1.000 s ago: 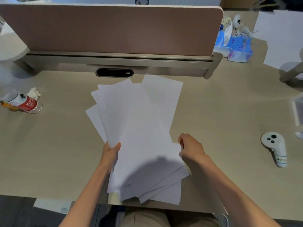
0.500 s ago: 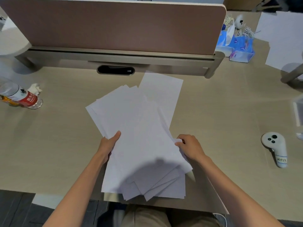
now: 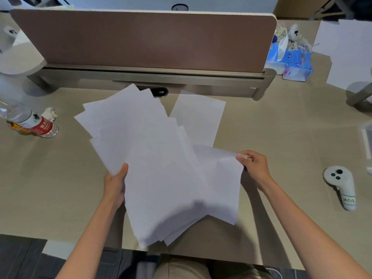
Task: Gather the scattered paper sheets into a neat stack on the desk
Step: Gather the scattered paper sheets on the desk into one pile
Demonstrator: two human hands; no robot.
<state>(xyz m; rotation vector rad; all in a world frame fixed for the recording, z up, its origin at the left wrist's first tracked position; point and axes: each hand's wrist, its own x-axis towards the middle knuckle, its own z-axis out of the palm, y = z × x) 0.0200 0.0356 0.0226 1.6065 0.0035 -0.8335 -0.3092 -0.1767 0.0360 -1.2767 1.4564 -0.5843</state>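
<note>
A fanned bundle of several white paper sheets [image 3: 153,158] is held over the middle of the beige desk [image 3: 60,188], its far edges tilted to the left. My left hand [image 3: 114,184] grips the bundle's left edge, thumb on top. My right hand [image 3: 254,166] pinches the upper right corner of one sheet [image 3: 221,178] that sticks out to the right. A single sheet [image 3: 199,117] lies flat on the desk behind the bundle, apart from both hands.
A brown divider panel [image 3: 151,39] runs across the back. A plastic bottle [image 3: 28,121] and crumpled tissue lie at the left. A white controller [image 3: 342,184] rests at the right. Blue tissue packs [image 3: 296,61] and more white paper [image 3: 350,51] sit at the far right.
The bundle has lifted and swung counter-clockwise, its far edges now pointing left. My right hand moved right and up, drawing one sheet out by its corner. The flat sheet stayed put.
</note>
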